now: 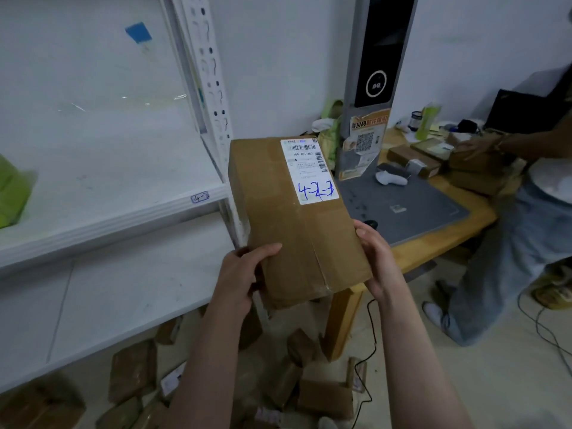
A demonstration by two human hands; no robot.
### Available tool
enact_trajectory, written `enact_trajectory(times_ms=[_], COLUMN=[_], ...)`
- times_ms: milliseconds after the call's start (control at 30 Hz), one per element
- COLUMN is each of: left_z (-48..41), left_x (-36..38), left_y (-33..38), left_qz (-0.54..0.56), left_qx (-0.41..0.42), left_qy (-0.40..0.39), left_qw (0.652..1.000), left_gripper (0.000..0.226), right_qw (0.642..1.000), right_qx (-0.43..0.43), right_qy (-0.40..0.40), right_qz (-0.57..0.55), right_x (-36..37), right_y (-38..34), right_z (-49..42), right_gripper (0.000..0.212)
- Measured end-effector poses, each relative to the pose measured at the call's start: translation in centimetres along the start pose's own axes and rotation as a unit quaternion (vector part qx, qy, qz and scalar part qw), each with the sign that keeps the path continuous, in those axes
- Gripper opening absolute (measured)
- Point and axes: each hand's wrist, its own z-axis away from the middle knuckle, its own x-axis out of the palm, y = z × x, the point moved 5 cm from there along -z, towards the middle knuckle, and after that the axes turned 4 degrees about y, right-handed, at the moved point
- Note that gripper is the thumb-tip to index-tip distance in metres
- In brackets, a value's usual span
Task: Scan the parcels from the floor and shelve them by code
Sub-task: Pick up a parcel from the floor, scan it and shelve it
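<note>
I hold a long brown cardboard parcel [288,218] in the air in front of me, its far end pointing away. A white shipping label [308,170] on its top carries a barcode and blue handwriting reading roughly "4-2-3". My left hand [244,274] grips the near left corner, thumb on top. My right hand [376,258] grips the near right edge. To the left stands a white metal shelf [130,209] with a small handwritten tag [200,197] on its front edge. Several brown parcels [133,371] lie on the floor below.
A wooden table [439,239] on the right carries a grey scanning mat [411,205], a tall scanner column [374,72], a white handheld scanner [390,178] and several parcels. Another person [507,243] stands at the table's right end. A black cable [368,351] runs over the floor. A green bag [14,193] lies on the shelf.
</note>
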Motion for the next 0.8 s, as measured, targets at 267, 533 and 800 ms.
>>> enact_trajectory(times_ms=[267,533,800], left_z=[-5.3,-8.7,-11.6], left_x=[5.2,6.6,6.4], left_y=[-0.8,-1.7,-1.3], left_qz=[0.042,0.033,0.009], left_qx=[-0.013,-0.019,-0.01], left_qy=[0.092,0.151,0.173], left_qw=[0.995,0.988,0.985], left_gripper=[0.05,0.057,0.073], right_qw=[0.976,0.91,0.85], right_qx=[0.082,0.165,0.205], right_qy=[0.192,0.198,0.148], right_qz=[0.063,0.324,0.461], right_x=[-9.9,-14.0,-13.4], right_y=[3.3,7.7,8.9], right_z=[-13.3,-22.4,-26.5], right_gripper=[0.022,0.046,0.029])
